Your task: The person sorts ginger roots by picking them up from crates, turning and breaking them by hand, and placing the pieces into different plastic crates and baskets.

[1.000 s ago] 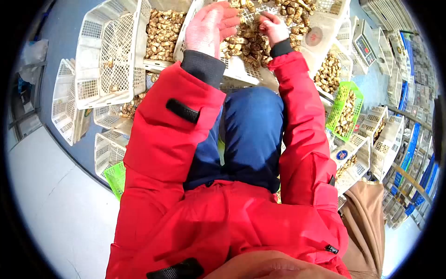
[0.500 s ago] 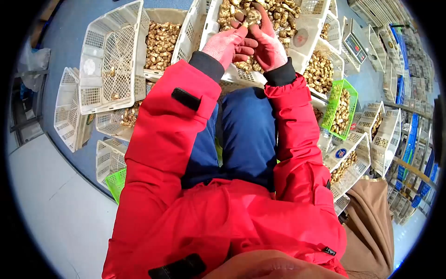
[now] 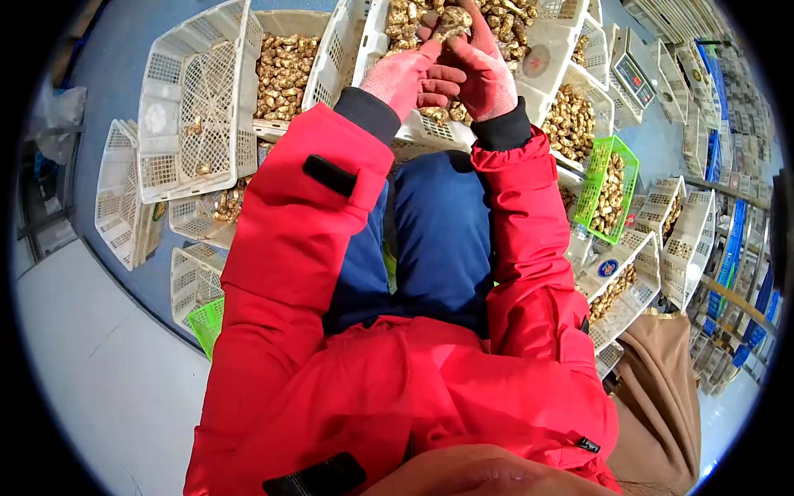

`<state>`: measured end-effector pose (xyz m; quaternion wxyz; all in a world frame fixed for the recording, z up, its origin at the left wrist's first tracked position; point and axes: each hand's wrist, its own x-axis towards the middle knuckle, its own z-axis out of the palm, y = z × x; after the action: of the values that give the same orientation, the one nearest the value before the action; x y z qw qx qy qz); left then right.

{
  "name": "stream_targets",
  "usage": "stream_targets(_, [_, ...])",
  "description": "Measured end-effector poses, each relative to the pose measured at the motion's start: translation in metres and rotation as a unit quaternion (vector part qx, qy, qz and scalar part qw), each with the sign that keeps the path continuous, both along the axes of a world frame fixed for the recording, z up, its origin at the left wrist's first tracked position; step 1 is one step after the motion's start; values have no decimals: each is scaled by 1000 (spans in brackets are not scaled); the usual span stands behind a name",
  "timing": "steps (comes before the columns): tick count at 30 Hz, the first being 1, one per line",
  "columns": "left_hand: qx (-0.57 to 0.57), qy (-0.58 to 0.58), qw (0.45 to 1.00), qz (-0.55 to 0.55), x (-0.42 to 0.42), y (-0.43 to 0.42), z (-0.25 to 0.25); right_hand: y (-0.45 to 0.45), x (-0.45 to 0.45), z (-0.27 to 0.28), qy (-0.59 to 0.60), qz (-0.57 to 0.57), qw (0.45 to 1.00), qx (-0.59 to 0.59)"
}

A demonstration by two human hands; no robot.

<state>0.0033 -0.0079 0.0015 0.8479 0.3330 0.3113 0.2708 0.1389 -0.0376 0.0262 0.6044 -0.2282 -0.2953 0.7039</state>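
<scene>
Between the fingertips of both hands is a brown-and-cream mushroom (image 3: 452, 22), held above a white plastic crate (image 3: 542, 58) full of similar mushrooms. My left hand (image 3: 405, 81), in a pinkish-red glove, pinches its lower end with thumb and forefinger while the other fingers curl. My right hand (image 3: 481, 76), gloved alike, is closed about the mushroom from the right side. Parts of the fingers on the far side are hidden.
Left stand a white crate (image 3: 153, 112) with a few mushroom pieces and a fuller mushroom crate (image 3: 285, 74). To the right are a green basket (image 3: 591, 186) of mushrooms, more white crates, and a digital scale (image 3: 634, 80). Brown cloth (image 3: 662, 388) lies lower right.
The mushroom has turned a little in my fingers and shifted slightly upward. Both hands keep nearly the same place, and the crates stay put.
</scene>
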Motion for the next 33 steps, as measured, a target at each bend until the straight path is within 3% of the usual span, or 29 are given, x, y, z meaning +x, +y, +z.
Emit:
stream_targets(2, [-1, 14, 1000, 14, 0, 1, 0, 2, -3, 0, -42, -44, 998, -12])
stream_targets(5, [-1, -6, 1000, 10, -2, 0, 8, 6, 7, -23, 34, 5, 999, 31])
stream_targets(6, [-41, -59, 997, 2, -3, 1, 9, 5, 5, -22, 78, 34, 995, 61])
stream_targets(17, [-64, -36, 996, -57, -4, 3, -4, 4, 8, -28, 24, 10, 999, -28])
stream_targets(19, [-73, -28, 996, -33, -2, 1, -1, -1, 2, -14, -34, -19, 995, -91])
stream_targets(23, [-60, -67, 995, 34, -2, 2, -9, 8, 10, -42, 56, -25, 996, -71])
stream_targets(24, [-61, -96, 993, 43, -4, 5, -15, 2, 2, -23, -11, -8, 999, -44])
stream_targets(26, [-49, -157, 984, 71, -7, 11, -32, 9, 0, -34, -117, -111, 986, -29])
stream_targets(27, [-39, -125, 988, 82, -7, 9, -26, 11, -1, -38, -169, -162, 972, -21])
stream_targets(28, [-30, -93, 991, 93, -6, 7, -19, 11, 1, -40, -151, -174, 973, 3])
stream_targets(31, [-16, -54, 992, 112, -7, 5, -18, 9, -5, -32, -247, -198, 948, 28])
stream_targets(33, [-3, -42, 993, 110, -7, 5, -20, 8, -7, -30, -221, -197, 955, 14])
